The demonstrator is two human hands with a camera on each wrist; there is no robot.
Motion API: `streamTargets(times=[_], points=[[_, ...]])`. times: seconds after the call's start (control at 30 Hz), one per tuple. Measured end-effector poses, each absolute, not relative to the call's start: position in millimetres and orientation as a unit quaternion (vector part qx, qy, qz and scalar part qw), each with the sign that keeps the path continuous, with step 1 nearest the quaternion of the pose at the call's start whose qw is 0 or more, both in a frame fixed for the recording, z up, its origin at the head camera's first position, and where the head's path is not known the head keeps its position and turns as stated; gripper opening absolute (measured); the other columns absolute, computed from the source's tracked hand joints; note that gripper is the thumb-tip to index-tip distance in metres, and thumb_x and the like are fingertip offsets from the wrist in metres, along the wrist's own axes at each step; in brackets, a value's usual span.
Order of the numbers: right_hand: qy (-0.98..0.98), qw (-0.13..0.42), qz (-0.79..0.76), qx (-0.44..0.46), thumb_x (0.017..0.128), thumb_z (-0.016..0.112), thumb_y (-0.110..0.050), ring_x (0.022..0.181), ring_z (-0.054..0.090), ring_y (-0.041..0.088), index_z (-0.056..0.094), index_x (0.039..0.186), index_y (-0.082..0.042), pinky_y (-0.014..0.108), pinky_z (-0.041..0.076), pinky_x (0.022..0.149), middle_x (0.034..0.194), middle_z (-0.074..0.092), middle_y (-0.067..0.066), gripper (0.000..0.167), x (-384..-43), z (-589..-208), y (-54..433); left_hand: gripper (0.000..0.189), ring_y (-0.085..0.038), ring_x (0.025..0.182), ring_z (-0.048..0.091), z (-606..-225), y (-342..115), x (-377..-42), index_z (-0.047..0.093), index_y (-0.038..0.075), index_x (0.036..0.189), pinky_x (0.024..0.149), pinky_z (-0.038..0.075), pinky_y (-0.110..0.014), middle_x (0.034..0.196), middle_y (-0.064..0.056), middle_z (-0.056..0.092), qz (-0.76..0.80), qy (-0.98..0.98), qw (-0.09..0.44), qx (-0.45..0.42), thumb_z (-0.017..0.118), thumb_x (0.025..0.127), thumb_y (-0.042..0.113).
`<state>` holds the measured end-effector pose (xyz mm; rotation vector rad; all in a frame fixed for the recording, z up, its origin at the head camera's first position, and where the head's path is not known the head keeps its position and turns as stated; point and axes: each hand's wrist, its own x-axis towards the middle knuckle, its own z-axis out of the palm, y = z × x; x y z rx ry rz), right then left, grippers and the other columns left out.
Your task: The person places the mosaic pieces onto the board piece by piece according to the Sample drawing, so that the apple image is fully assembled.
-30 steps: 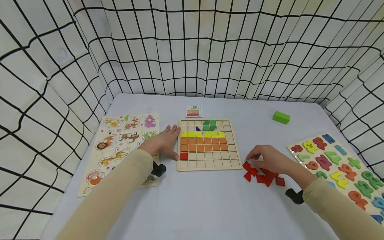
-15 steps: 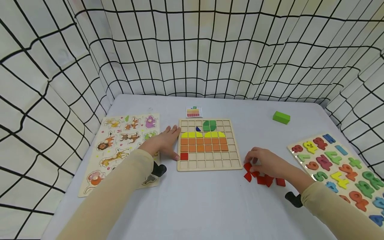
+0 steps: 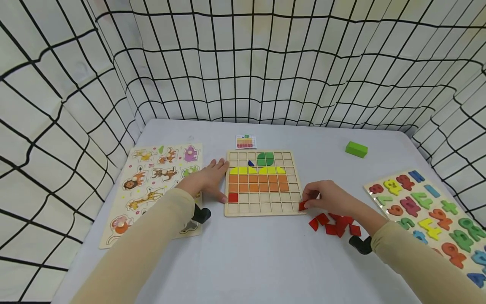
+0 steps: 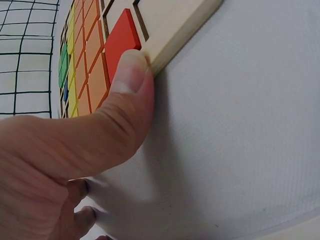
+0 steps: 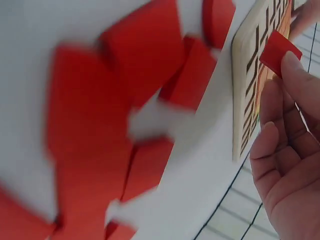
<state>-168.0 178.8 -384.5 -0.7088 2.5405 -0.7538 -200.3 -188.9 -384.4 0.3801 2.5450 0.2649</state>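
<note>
At the left edge of the wooden grid board (image 3: 265, 208), my left hand (image 3: 206, 180) rests with fingers spread and its thumb (image 4: 131, 75) touching the frame beside a red square tile (image 3: 233, 197). Rows of orange tiles (image 3: 258, 183) and yellow pieces (image 3: 243, 170), a green group (image 3: 265, 159) and a small blue piece (image 3: 251, 163) fill other cells. My right hand (image 3: 329, 197) pinches a red tile (image 5: 278, 52) between thumb and finger, over the board's right edge. Several loose red pieces (image 3: 338, 226) lie on the table below that hand.
A small printed pattern card (image 3: 245, 141) lies behind the board. An animal puzzle (image 3: 152, 185) sits under my left forearm, a number puzzle (image 3: 429, 211) at right. A green block (image 3: 356, 149) lies at the back right. Black netting (image 3: 247, 63) surrounds the white table.
My right hand has picked a red tile out of the loose pieces and moved left and up to the board's right edge. The left hand has stayed in place.
</note>
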Motion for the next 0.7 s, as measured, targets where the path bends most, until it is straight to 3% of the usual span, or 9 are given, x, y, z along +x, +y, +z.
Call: streamTargets(times=[0.43, 0.7], points=[[0.904, 0.178, -0.289, -0.26, 0.093, 0.076, -0.017, 0.087, 0.058, 0.015, 0.072, 0.091, -0.018, 0.023, 0.052, 0.074, 0.088, 0.069, -0.006, 0.004, -176.6, -390.3, 65.2, 0.12, -0.041, 0.16, -0.003, -381.4, -188.7, -199.1, 0.005, 0.005, 0.165, 0.13, 0.009, -0.056, 0.173, -0.018, -0.001, 0.111, 0.945, 0.275, 0.137, 0.084, 0.083, 0.042], [0.907, 0.169, -0.29, -0.256, 0.095, 0.074, -0.016, 0.08, 0.06, 0.015, 0.074, 0.092, -0.013, 0.022, 0.053, 0.072, 0.084, 0.07, -0.004, 0.005, -181.8, -390.7, 29.7, 0.12, -0.042, 0.159, -0.003, -383.2, -189.4, -198.8, 0.005, 0.004, 0.165, 0.13, 0.009, -0.056, 0.172, -0.019, -0.001, 0.106, 0.945, 0.273, 0.142, 0.084, 0.083, 0.044]])
